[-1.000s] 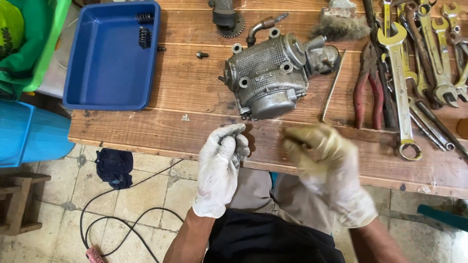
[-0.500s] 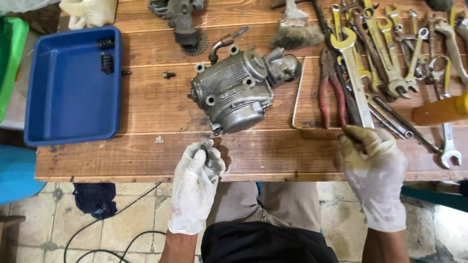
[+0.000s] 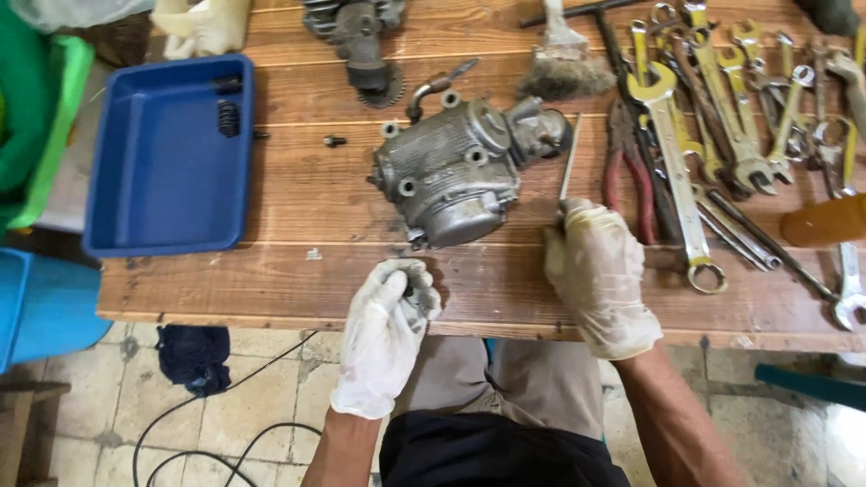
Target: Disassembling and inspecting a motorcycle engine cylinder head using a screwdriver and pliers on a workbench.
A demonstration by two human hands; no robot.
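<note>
Grey cast-metal engine head is seen on the plank surface, between gloved hands.

From the head view, a small dark part is clutched in the curled left hand; a thin metal rod is gripped upright-angled by the right hand, beside red pliers.

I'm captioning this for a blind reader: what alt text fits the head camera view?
Two white-gloved hands work at a wooden bench's edge: the left hand is closed on a small dark part, the right hand touches a thin metal rod. Behind them lie a grey engine cylinder head, a blue tray and spanners.
</note>
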